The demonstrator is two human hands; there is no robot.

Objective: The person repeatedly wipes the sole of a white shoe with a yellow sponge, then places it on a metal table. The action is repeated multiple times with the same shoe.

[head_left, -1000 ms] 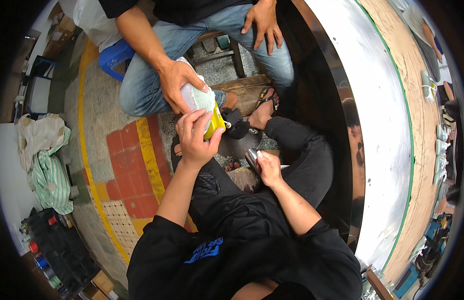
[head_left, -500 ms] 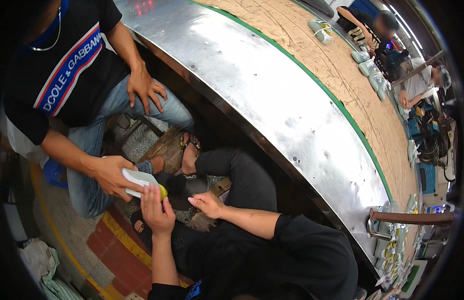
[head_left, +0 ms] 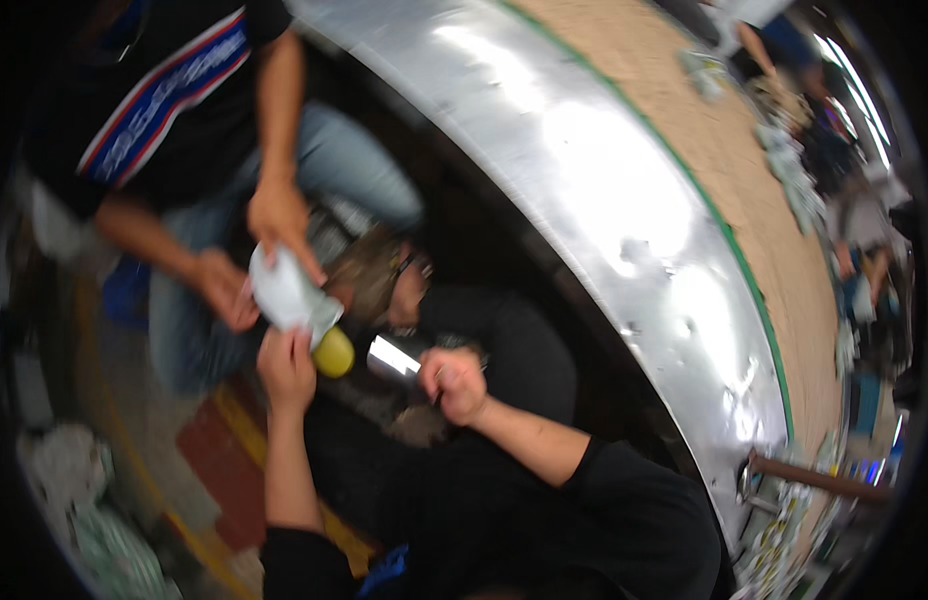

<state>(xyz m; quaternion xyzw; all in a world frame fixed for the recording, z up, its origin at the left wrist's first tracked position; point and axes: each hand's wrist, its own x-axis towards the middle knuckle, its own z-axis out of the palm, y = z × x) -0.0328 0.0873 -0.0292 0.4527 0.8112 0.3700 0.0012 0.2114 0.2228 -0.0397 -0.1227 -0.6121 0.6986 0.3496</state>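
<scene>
Head view: left hand [head_left: 287, 368] grips a yellow-green bottle [head_left: 333, 352] under the white cloth [head_left: 289, 297]; beside it, right hand [head_left: 454, 383] closes around a shiny metal piece [head_left: 394, 357].

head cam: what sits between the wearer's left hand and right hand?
In the head view, a small shiny metal cylinder lies between the left hand, which holds a yellow-capped white pouch, and the fisted right hand. Motion blur hides what the cylinder is.
</scene>
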